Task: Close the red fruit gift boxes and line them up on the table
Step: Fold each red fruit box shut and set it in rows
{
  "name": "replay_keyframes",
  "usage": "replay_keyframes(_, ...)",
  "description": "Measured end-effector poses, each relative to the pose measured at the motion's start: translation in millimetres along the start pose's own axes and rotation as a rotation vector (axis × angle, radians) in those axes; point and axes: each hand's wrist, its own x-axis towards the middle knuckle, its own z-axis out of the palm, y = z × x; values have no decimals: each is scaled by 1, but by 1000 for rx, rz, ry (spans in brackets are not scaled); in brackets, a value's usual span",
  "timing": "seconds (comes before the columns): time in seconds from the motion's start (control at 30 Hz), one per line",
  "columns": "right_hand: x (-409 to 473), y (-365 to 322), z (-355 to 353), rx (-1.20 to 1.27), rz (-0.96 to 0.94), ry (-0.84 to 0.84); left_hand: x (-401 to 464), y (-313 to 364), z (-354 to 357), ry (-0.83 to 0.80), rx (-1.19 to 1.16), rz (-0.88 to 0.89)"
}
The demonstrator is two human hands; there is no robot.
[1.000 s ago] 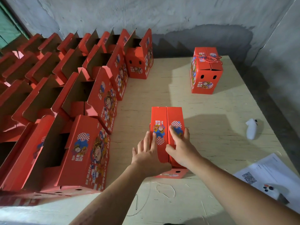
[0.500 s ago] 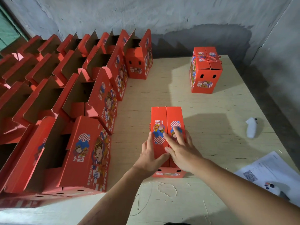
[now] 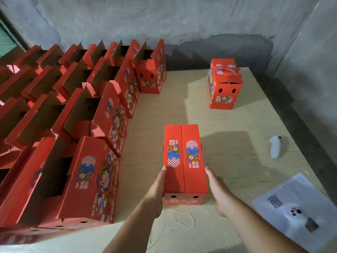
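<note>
**Closed box between my palms, ready to move**

I am flanking the closed red gift box point(image 3: 184, 161) with both hands: my left hand point(image 3: 158, 187) is lying flat against its left side, fingers straight, and my right hand point(image 3: 217, 189) is sitting just beside its right side, fingers also straight, though I cannot tell whether it is touching. Neither hand is curling round anything. The box is standing on the plywood table point(image 3: 228, 134), its two top flaps meeting along the centre seam, well apart from the finished box with the rope handle point(image 3: 225, 83) near the far wall.

I am judging the risks like this: squeezing only with flat palms, the box could be slipping downward as I lift, or the flaps could be springing open. Swinging left, I could be knocking the open boxes point(image 3: 87, 128) crowding that side.
</note>
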Motion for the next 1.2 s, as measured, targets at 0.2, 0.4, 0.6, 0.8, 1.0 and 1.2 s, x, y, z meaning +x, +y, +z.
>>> replay_keyframes(0.2,1,-24,-3,370,-123,-128,-6,32,8,83,-321,374)
replay_keyframes(0.4,-12,-60,0,298,-498,-161,-26,57,37,146,280,824)
replay_keyframes(0.6,-6,-67,8,-472,-461,328,-36,58,54,-37,1052,1153)
replay_keyframes(0.8,9,-34,1,-290,-464,148,-38,50,51,-9,1135,1108)
replay_keyframes(1.0,-5,-38,2,95,-684,67,-46,47,63,-40,905,991)
replay_keyframes(1.2,-57,-94,13,323,-449,-464,-66,70,74,-3,892,1107)
